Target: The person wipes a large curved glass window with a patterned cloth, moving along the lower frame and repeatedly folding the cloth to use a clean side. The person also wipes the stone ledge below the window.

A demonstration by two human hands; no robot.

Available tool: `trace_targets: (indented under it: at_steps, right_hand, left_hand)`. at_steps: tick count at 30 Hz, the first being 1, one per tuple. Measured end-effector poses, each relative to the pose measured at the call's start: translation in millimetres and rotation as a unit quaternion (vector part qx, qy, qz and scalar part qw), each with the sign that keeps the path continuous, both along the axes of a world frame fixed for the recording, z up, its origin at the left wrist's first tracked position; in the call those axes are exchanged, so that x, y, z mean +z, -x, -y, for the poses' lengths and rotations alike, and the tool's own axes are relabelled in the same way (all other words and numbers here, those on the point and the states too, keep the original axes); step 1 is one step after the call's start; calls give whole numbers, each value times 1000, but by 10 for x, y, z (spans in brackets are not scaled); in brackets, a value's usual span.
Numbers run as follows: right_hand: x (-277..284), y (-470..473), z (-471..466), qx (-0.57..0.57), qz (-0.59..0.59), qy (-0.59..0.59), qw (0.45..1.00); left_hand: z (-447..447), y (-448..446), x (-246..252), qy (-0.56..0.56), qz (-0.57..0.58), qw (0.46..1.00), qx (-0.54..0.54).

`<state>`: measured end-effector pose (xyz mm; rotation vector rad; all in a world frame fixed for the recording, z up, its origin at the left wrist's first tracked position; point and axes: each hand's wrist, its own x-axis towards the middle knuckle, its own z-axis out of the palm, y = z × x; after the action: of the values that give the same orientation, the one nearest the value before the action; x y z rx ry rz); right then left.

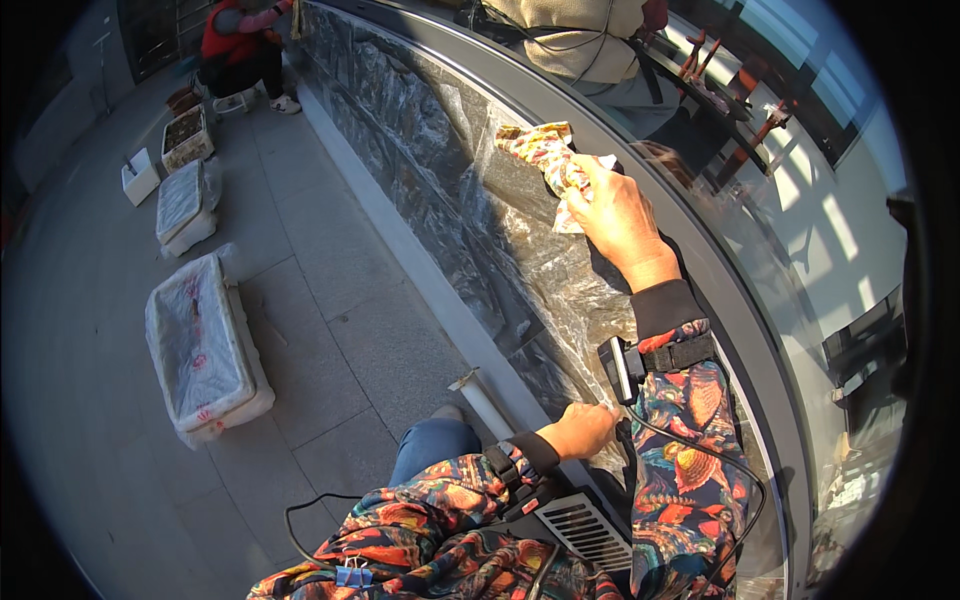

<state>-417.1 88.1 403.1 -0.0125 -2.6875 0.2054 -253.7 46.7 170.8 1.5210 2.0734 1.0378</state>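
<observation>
Clear plastic film covers the dark stone-look wall that runs beside me. High on that wall, my right hand grips a crumpled, patterned cloth, yellow, red and white. Lower down, my left hand is closed on a gathered edge of the film, which stretches in taut folds up from the fingers. Both forearms have flowery sleeves with dark cuffs and straps; a small device with a cable sits on the right one.
A person in a red vest crouches by the wall's far end. Plastic-wrapped foam boxes and a soil-filled planter line the grey paving. Near my knee lies a white pipe; a slotted grate is below. Window glass borders the wall's right.
</observation>
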Motion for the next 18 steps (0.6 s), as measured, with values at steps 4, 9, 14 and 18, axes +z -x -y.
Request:
trace_targets:
  at_steps: [4, 9, 14, 18]
  right_hand:
    - [-31, 175, 53, -5, 18, -14, 1000]
    - [33, -266, -94, -12, 40, 7, 999]
    - [52, -1111, -222, -23, 19, 37, 999]
    - [120, -2043, -323, -100, 50, 108, 988]
  left_hand:
    - [33, 31, 54, -4, 4, 1000, -8]
    - [31, 75, 32, 37, 14, 999, 4]
    - [91, 59, -152, 3, -46, 998, 35]
    - [272, 101, -258, 4, -63, 996, 64]
